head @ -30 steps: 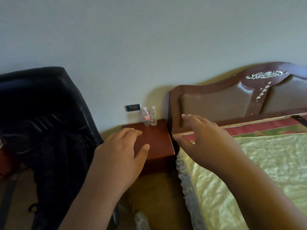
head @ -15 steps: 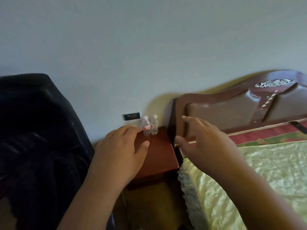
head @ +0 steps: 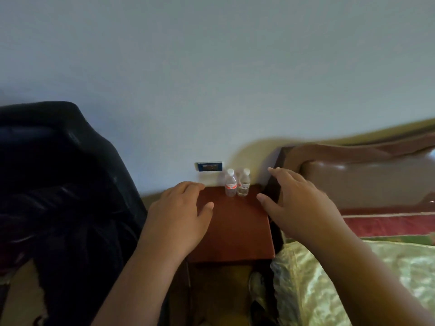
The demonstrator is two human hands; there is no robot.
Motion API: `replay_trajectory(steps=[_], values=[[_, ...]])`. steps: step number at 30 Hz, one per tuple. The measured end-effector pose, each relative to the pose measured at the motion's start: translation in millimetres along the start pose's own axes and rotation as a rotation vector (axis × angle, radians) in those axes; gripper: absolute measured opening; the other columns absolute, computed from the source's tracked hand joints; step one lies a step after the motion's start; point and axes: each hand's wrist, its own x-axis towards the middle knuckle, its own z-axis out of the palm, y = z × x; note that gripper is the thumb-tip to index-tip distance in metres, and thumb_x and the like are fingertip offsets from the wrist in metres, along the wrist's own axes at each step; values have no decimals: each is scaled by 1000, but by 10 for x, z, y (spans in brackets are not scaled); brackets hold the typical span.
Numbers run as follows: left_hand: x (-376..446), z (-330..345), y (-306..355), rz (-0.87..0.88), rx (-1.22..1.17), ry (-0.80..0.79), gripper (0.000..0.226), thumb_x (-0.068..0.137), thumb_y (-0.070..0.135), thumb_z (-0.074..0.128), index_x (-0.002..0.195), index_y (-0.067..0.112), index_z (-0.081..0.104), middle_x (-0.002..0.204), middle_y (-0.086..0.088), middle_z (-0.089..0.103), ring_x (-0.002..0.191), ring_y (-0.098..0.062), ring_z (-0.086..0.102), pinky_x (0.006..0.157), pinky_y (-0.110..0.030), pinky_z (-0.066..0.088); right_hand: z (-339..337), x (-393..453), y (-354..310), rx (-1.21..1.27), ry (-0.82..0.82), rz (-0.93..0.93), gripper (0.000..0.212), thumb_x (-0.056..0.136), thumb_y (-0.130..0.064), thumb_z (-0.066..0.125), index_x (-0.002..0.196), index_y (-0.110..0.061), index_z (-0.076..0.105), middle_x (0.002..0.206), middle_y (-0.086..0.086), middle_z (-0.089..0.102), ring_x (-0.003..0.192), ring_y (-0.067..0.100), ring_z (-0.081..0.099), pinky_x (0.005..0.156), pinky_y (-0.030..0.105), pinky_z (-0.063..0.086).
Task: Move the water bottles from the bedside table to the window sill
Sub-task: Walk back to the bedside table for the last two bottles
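Note:
Two small clear water bottles with white caps stand side by side at the back of a reddish-brown bedside table (head: 237, 229), against the wall: the left bottle (head: 230, 183) and the right bottle (head: 244, 183). My left hand (head: 179, 215) hovers over the table's left side, fingers apart, holding nothing. My right hand (head: 299, 208) reaches in from the right, open, its fingertips level with the bottles and a short gap from the right one. No window sill is in view.
A black leather chair (head: 58, 184) fills the left. A bed with a brown headboard (head: 357, 175) and a pale green cover (head: 353, 283) lies on the right. A blue wall socket plate (head: 209, 166) sits just left of the bottles. Shoes (head: 257, 292) lie on the floor.
Both hands have moved forward toward the bottles, and the view has come closer to the bedside table. The bottles have not moved.

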Motion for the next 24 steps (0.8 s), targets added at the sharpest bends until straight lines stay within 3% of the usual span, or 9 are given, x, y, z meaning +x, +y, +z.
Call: replay_trajectory(steps=[7,14,19,24], values=[[786,565,193,-108,7,-9,48,95,54,47,137,30,51,138,11,54,126,-15,51,96,-41,49,240,971,560,18,-85,-30,66,93,-60,49,151,-32,33,159,-10,33,139,22,42,105,42,40],[1315,1317,127,-250,-48,-180,57,96,60,41,146,33,40,150,6,43,135,-18,43,104,-43,43,949,1632,938,89,-214,-24,76,91,-54,58,155,-29,26,164,-5,20,147,25,30,113,46,36],[1807,1888,-133,-248,-199,-310,71,90,66,47,152,34,30,157,4,35,143,-19,35,113,-47,37,1591,2065,1163,202,-309,54,80,88,-52,64,154,-23,28,160,-1,30,146,24,33,115,45,35],[2177,2441,-344,-266,-369,-401,83,85,58,65,154,33,25,158,2,33,143,-18,36,115,-47,37,2183,2436,1361,255,-405,172,86,87,-49,69,155,-16,29,158,6,35,144,23,36,115,38,35]])
